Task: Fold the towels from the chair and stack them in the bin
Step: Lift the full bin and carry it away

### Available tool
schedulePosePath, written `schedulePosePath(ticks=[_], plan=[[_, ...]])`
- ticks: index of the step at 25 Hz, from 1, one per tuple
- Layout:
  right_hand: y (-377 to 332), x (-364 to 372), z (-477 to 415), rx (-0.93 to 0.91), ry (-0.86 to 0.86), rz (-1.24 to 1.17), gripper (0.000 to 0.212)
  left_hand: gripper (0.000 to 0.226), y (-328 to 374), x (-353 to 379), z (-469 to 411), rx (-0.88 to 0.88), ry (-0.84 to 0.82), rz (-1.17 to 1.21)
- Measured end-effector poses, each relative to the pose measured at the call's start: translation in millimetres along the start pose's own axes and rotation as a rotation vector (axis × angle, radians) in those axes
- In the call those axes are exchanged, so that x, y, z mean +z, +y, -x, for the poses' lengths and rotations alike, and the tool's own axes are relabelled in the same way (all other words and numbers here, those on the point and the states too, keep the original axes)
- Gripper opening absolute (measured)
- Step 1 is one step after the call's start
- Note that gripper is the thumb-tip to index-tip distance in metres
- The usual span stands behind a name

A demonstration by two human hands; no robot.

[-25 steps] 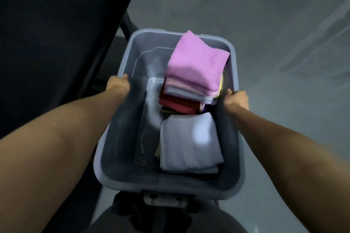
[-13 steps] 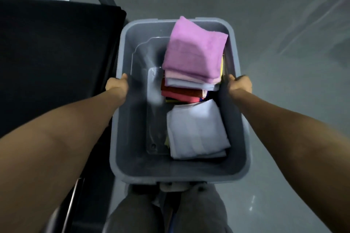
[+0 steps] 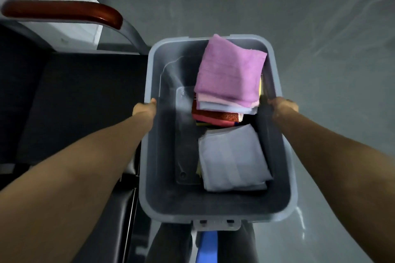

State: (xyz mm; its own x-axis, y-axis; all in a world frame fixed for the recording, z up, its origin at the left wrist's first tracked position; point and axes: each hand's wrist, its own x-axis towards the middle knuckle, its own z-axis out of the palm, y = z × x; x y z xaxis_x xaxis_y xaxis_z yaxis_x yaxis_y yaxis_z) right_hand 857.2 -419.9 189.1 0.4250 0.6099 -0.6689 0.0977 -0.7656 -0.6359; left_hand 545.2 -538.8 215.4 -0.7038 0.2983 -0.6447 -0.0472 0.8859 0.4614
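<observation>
Head view shows your left hand (image 3: 145,110) and right hand (image 3: 283,105) each gripping a long side rim of the bin (image 3: 171,218), with the fingers probably curled underneath, though hidden. Folded towels lie along its right wall: pink towel (image 3: 230,74) atop the far stack, pale towel (image 3: 233,160) nearer you. Carry the bin level, or the tall stack may topple left.

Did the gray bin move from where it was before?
Yes. The bin went forward along the chair seat: its far rim sat short of the seat's far edge before and now reaches past it.
</observation>
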Motion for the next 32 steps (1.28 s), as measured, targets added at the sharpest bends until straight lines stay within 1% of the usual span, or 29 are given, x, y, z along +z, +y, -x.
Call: schedulePosePath(ticks=[3, 4, 6, 8, 10, 12, 13, 14, 16, 19, 22, 25, 29, 30, 32], plan=[[-10.9, -17.9, 16.7, 0.088, 0.009, -0.076, 0.054, 0.055, 13.8, -19.2, 27.6, -0.028, -0.012, -0.012], [-15.7, -25.3, 19.2, 0.091, 0.003, -0.1, 0.055, 0.054, 21.3, -25.8, 38.3, -0.03, -0.013, -0.019], [-21.8, -41.3, 24.0, 0.12, 0.001, -0.088, 0.053, 0.051, 35.4, -35.1, 58.1, -0.03, -0.024, -0.02], [-28.6, -55.8, 23.4, 0.153, -0.014, -0.024, 0.05, 0.052, 49.7, -42.0, 80.5, -0.029, -0.027, -0.035], [-39.7, -67.3, 14.0, 0.174, -0.074, -0.035, 0.046, 0.053, 64.7, -47.6, 101.6, -0.02, -0.019, -0.026], [-64.6, -80.7, 16.4, 0.203, -0.112, -0.029, 0.034, 0.052, 80.6, -52.5, 119.1, -0.042, -0.004, -0.007], [-77.6, -86.5, 18.0, 0.193, -0.109, -0.019, 0.019, 0.052, 88.2, -53.9, 126.9, -0.058, 0.003, 0.011], [-94.8, -92.4, 25.4, 0.191, -0.143, 0.0, 0.004, 0.053, 95.6, -55.1, 133.8, -0.075, 0.003, 0.024], [-129.7, -101.3, 37.0, 0.159, -0.18, 0.056, 0.01, 0.056, 110.2, -55.3, 142.1, -0.094, 0.004, 0.047], [-172.4, -103.7, 37.4, 0.188, -0.153, -0.047, 0.014, 0.06, 136.9, -53.6, 147.6, -0.084, 0.005, 0.044], [-206.0, -99.2, 32.9, 0.193, -0.172, -0.1, 0.014, 0.056, 165.4, -50.2, 142.7, -0.05, 0.002, 0.077], [-240.9, -86.0, 24.6, 0.183, -0.179, -0.037, 0.011, 0.055, 194.9, -50.9, 129.2, -0.053, -0.004, 0.131], [-304.5, -39.9, 1.7, 0.113, -0.234, 0.034, 0.015, 0.056, 247.6, -54.7, 83.3, -0.058, 0.005, 0.268], [-316.6, -32.0, -2.9, 0.099, -0.237, 0.058, 0.012, 0.057, 259.3, -55.6, 74.9, -0.047, 0.005, 0.283], [-346.6, -9.8, -9.6, 0.104, -0.249, 0.034, 0.008, 0.06, 291.6, -59.7, 54.7, -0.009, 0.01, 0.259]])
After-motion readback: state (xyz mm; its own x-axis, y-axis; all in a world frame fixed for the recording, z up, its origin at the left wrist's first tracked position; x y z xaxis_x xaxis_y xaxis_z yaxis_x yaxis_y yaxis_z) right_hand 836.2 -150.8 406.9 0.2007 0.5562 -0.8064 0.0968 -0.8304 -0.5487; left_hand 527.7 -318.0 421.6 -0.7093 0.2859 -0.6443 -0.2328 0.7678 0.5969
